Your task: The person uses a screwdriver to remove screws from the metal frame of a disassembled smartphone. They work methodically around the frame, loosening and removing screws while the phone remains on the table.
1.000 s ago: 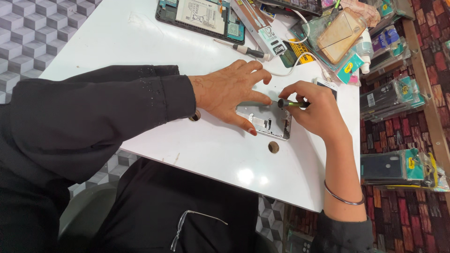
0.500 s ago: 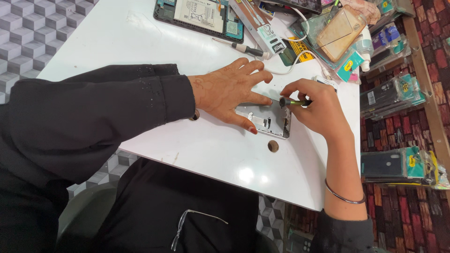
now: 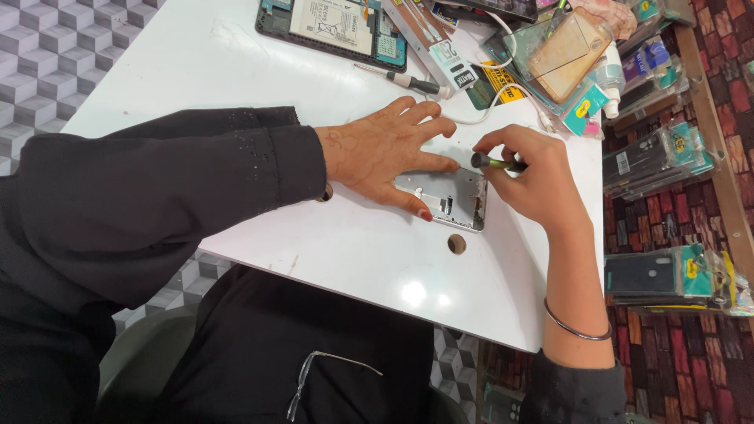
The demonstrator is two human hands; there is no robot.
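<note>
Screwdriver work on an opened phone frame (image 3: 448,198) is judged to be the step in hand. The frame lies flat on the white worktop (image 3: 236,71), near its centre, with a round hole (image 3: 456,243) in the worktop just beside it at 6 o'clock. The left hand (image 3: 385,153) rests palm-down, fingers spread, pressing the frame's upper-left part; its grip is released, clasping nothing. The right hand (image 3: 534,177) is clenched around a small green-handled screwdriver (image 3: 495,163), held at the frame's 1 o'clock corner.

The next move appears to call for keeping the frame pinned steady and the tool seated squarely on the fastener.

The screwdriver tip and any screw are hidden behind the fingers. A second opened device (image 3: 334,27) at 11 o'clock is cut off by the picture edge. Another screwdriver (image 3: 412,81) lies near it. Small parts on the frame are too fine to make out.
</note>
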